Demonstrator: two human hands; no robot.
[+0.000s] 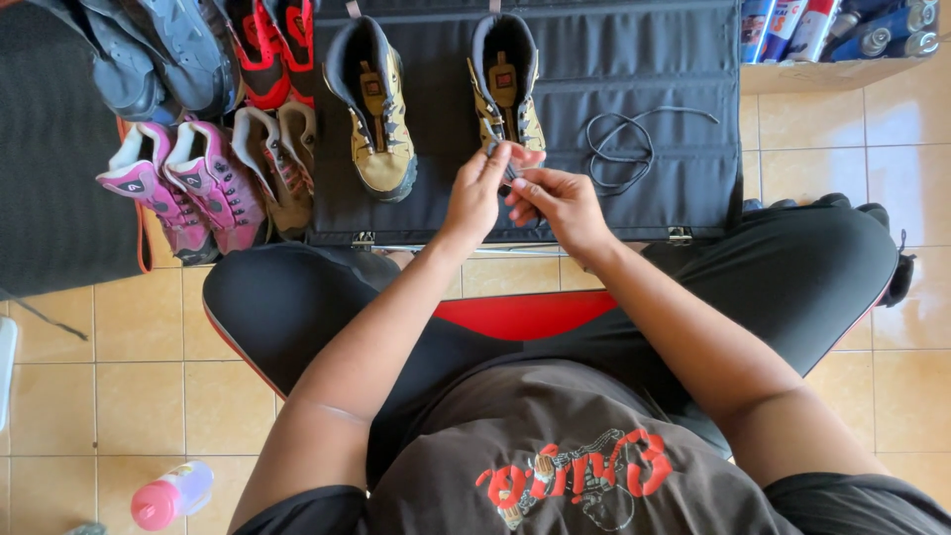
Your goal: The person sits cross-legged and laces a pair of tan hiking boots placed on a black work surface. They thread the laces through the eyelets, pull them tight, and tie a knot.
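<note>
Hands hide tan boot toe; cans cropped.

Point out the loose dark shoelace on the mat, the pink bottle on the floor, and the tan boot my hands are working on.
loose dark shoelace [619,149], head view, on its coiled loop.
pink bottle [170,495], head view, on its body beside the cap.
tan boot [505,84], head view, on its tongue.

Bright, even daylight fills the scene, strongest toward the upper right, where the glossy beige floor tiles wash pale. Shadows are soft and short. The black fabric mat soaks up light and hides detail in its folds. Focus is sharp at centre; the wide lens bends the edges slightly.
</note>
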